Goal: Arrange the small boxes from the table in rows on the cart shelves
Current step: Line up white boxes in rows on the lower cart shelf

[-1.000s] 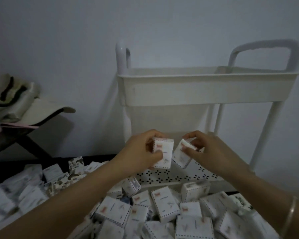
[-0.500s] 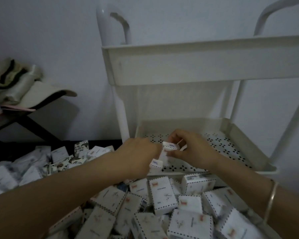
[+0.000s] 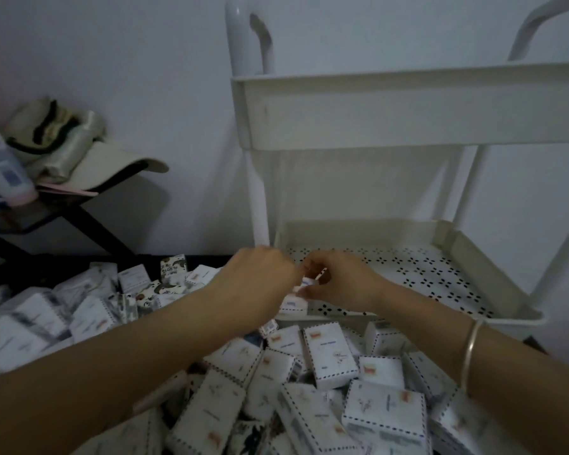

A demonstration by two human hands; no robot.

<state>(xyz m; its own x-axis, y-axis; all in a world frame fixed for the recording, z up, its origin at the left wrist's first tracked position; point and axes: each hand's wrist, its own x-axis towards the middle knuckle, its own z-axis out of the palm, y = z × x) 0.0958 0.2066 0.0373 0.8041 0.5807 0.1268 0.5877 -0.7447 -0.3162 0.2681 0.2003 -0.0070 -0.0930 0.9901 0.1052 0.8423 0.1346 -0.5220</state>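
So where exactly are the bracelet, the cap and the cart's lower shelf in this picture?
bracelet [image 3: 471, 348], head view, on the metal band around the right wrist.
cap [image 3: 112, 165], head view, on the pale brim, left side.
lower shelf [image 3: 440, 267], head view, on the bare perforated floor, right of the hands.

Dim room; plain white wall [image 3: 145, 60]; dark side stand [image 3: 79, 218] left.

The perforated lower shelf [image 3: 424, 274] lies bare behind both hands, open from the front beneath the upper tray [image 3: 408, 106]. Heaped small boxes [image 3: 326, 356] crowd the table, seemingly up to its near rim.
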